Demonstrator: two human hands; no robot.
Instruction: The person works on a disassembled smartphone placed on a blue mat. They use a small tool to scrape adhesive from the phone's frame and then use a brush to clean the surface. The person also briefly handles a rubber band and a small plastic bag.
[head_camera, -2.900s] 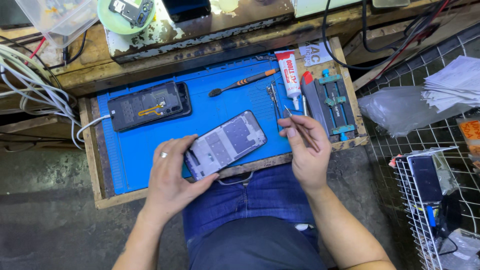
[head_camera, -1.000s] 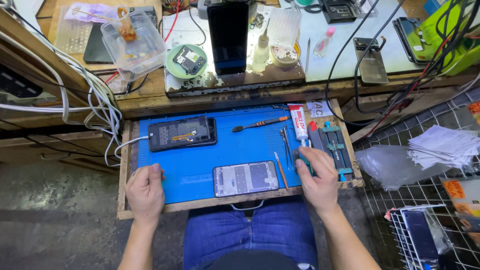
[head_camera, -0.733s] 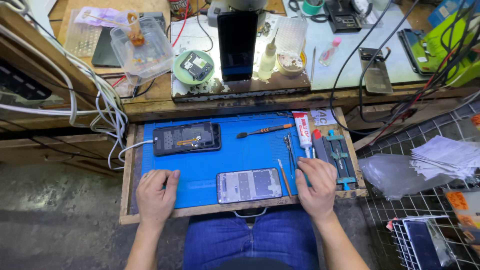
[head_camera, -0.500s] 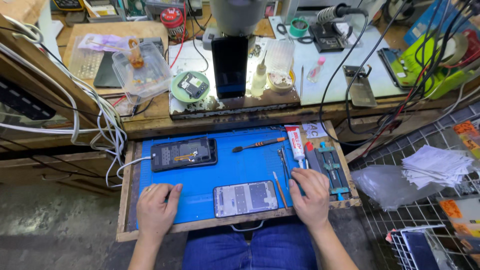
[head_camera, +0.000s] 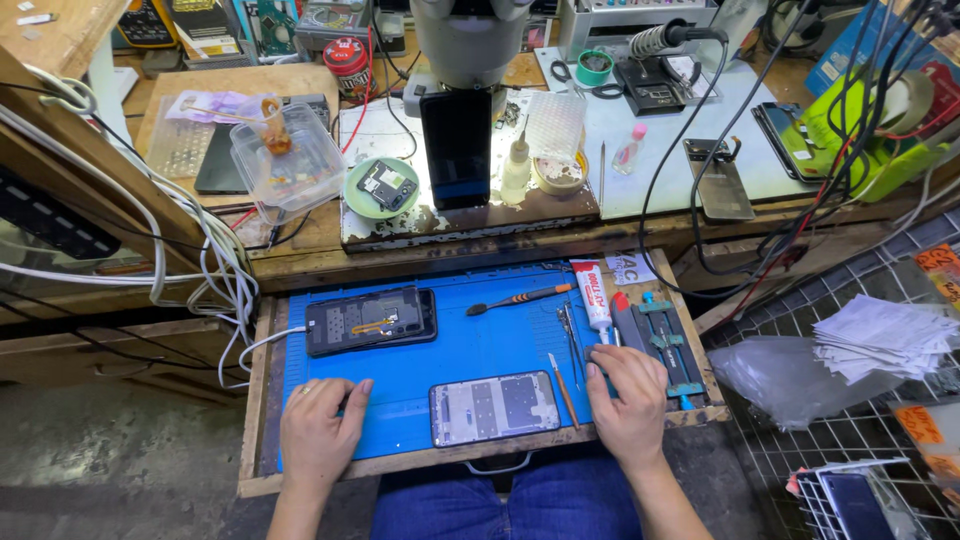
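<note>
My left hand (head_camera: 320, 432) rests flat on the blue work mat (head_camera: 470, 345) at its front left, holding nothing. On the mat's front right lies my right hand (head_camera: 627, 402), fingers loosely spread, next to the metal holder clamp (head_camera: 662, 335). Between my hands a phone frame (head_camera: 494, 407) lies face-down. An opened phone (head_camera: 371, 320) with a white cable sits at the mat's back left. An orange-handled tool (head_camera: 525, 297), tweezers (head_camera: 568, 330), a thin stick (head_camera: 562, 390) and a glue tube (head_camera: 593, 293) lie on the right side of the mat.
Behind the pull-out tray, a microscope base (head_camera: 470, 40) stands over a dark phone (head_camera: 456, 148). A clear plastic box (head_camera: 283, 160), a green dish with a part (head_camera: 381, 186), bottles and cables crowd the bench. A wire rack with papers (head_camera: 880, 335) stands at right.
My left hand let go of the phone frame, which now lies flat on the mat. Both hands rest on the mat, and the view tilted up toward the bench.
</note>
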